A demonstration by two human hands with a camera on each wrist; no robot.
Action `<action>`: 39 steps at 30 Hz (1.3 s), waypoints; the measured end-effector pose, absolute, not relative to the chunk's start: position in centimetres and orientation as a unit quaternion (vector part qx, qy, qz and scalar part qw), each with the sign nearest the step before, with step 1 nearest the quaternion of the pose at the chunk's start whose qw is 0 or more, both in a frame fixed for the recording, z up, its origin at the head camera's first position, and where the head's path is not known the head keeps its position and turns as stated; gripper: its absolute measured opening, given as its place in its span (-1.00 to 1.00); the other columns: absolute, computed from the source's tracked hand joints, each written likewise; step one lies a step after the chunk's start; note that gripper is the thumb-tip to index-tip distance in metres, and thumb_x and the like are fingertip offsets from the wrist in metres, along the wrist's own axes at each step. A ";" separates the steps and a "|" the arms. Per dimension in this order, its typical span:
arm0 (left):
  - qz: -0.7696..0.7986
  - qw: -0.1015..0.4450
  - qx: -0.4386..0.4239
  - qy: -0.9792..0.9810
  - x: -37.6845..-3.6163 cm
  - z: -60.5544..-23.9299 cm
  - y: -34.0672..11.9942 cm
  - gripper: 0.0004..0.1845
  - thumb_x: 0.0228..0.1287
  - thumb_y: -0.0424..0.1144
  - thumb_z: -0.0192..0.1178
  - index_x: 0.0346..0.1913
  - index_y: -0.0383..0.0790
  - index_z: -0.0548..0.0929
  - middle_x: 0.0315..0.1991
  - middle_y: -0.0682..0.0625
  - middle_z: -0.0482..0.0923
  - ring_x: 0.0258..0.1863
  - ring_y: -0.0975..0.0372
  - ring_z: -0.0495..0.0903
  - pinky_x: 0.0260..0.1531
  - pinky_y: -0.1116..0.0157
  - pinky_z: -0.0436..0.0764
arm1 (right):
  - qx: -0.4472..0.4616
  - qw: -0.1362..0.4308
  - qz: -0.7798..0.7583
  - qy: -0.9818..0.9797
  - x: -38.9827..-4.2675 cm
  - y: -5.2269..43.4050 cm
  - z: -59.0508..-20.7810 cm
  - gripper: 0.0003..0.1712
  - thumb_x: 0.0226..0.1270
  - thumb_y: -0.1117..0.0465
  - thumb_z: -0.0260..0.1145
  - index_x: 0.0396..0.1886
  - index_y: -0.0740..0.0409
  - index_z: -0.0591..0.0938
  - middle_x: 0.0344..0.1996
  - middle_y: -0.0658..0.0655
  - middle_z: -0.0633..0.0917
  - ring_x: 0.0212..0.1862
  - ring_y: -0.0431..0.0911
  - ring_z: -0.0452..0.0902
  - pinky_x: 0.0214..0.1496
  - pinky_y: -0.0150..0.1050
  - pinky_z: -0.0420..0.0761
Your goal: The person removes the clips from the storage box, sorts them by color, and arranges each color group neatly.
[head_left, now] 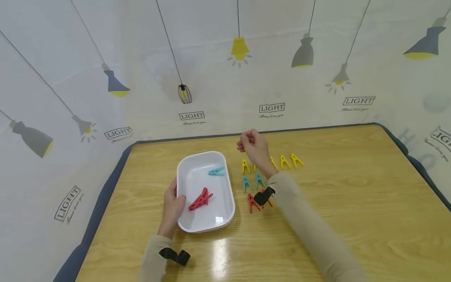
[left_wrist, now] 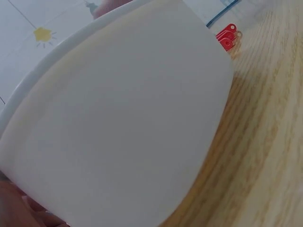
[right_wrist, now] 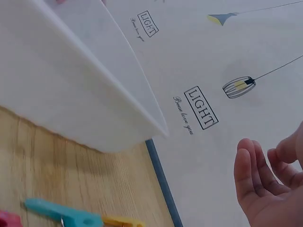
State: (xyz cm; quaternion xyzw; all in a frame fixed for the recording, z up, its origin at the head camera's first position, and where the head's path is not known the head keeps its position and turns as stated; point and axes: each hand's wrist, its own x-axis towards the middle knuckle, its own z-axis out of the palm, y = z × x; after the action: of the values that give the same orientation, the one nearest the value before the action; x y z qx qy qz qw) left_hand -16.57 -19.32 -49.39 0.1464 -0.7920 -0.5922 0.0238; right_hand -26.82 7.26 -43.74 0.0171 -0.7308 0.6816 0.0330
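Note:
My left hand grips the left rim of a white plastic basin, thumb over the edge. Inside lie a light-blue clothespin and red clothespins bunched together. My right hand hovers near the table's far edge, fingers loosely bent, nothing visible in it; the right wrist view shows the same hand beside the basin. Below it are a row of several yellow clothespins, two blue clothespins and two red clothespins, partly covered by my right arm.
The wood-grain table has a dark blue border. Behind it hangs a pale sheet printed with lamps. A black strap sits on my left wrist, another strap on the right.

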 end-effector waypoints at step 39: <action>-0.601 0.036 0.147 -0.785 -16.8 -49.7 -19.7 -0.18 0.04 -0.65 -0.18 0.51 -0.40 0.27 0.42 -0.35 0.39 0.30 -0.09 0.46 0.39 -0.04 0.43 | 0.209 -0.144 0.511 -0.821 -26.3 -3.3 -46.3 -0.83 0.19 0.44 0.31 -0.23 0.35 0.73 -0.29 0.23 0.76 -0.24 -0.13 0.61 -0.20 -0.45 0.57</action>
State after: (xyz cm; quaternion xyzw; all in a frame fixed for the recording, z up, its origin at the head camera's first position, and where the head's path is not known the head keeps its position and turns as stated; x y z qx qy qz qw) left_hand -16.84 -19.74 -49.74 0.1468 -0.7848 -0.6011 0.0357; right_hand -26.34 -3.28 -46.35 0.2095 -0.8209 0.5114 -0.1439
